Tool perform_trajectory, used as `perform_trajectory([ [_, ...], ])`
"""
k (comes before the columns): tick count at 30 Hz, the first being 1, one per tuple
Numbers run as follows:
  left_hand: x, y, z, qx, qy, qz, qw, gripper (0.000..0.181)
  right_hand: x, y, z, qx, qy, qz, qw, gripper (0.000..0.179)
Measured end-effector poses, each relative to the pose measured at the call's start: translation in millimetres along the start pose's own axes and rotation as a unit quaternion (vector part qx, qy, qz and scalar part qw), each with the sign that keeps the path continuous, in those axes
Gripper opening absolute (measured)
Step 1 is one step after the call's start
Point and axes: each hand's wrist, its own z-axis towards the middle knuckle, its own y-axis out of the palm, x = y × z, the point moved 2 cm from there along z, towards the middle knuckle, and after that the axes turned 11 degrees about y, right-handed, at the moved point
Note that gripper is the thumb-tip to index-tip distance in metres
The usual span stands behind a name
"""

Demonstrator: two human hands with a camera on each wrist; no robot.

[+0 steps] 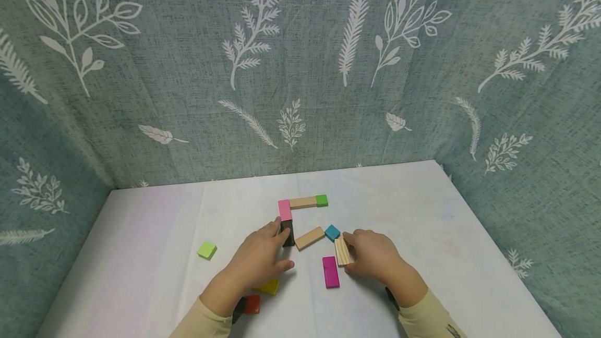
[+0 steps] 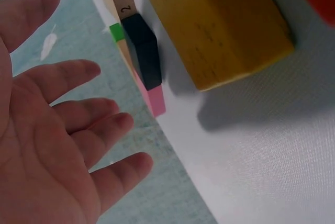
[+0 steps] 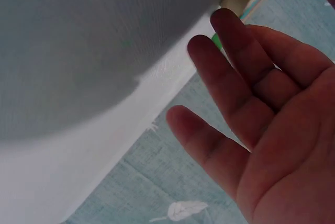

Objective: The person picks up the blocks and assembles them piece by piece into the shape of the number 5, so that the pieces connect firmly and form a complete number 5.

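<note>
My right hand (image 1: 375, 254) pinches a pale wooden block (image 1: 342, 252) by its ends, between thumb and fingers; in the right wrist view its other fingers (image 3: 220, 82) are loosely extended. My left hand (image 1: 257, 255) has spread fingers beside a black block (image 1: 288, 236) and partly covers it; whether they touch is unclear. The black block adjoins a pink block (image 1: 285, 209), which meets a wooden block (image 1: 303, 203) with a green block (image 1: 321, 201) at its end. Between the hands, another wooden block (image 1: 310, 238) slants towards a blue block (image 1: 332, 232).
A magenta block (image 1: 331, 272) lies in front of the right hand's block. Yellow (image 1: 269, 287) and red (image 1: 252, 304) blocks are partly hidden by the left arm. A lime green block (image 1: 207, 250) sits to the left. Patterned cloth (image 1: 291, 67) hangs behind the white table (image 1: 155, 213).
</note>
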Motion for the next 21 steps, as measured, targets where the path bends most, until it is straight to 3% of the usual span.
perform_trajectory([
  [3, 0.2, 0.4, -0.4, -0.002, 0.0, 0.002, 1.0, 0.073, 1, -6, -5.8, 0.015, -0.009, 0.008, 0.9998, 0.065],
  [7, 0.2, 1.2, -2.1, -0.008, -0.004, -0.002, 1.0, 0.073, -7, -9, -16.5, 0.016, -0.059, 0.035, 0.9975, 0.057],
  [12, 0.8, -1.0, -7.7, -0.012, -0.01, -0.008, 0.9999, 0.073, -25, -3, -24.6, -0.017, -0.106, 0.01, 0.9941, 0.073],
  [16, 1.0, -4.1, -13.9, -0.008, -0.012, -0.014, 0.9998, 0.072, -34, 3, -23.2, -0.036, -0.099, -0.023, 0.9942, 0.083],
  [21, -2.4, -2.9, -23.6, -0.009, -0.025, -0.021, 0.9994, 0.072, -38, 6, -22.8, -0.047, -0.075, -0.046, 0.995, 0.079],
])
